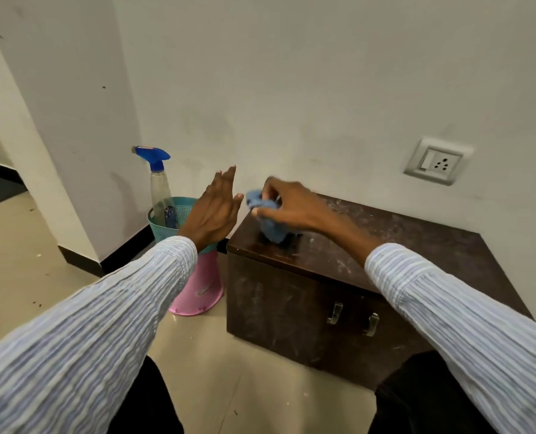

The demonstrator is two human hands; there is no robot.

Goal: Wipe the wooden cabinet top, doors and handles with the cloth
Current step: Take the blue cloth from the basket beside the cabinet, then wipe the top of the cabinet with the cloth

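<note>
Fingers of the right hand (287, 203) pinch the blue cloth (268, 222), which hangs onto the dusty wooden cabinet (338, 286) top's left corner. The left hand (213, 211) hovers beside it, fingers straight, before the teal basket (179, 220) holding a spray bottle (159, 183).

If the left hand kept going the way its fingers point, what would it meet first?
Probably the white wall: the open left hand points up and away, clear of the cloth beside it. Depth is unclear.
</note>
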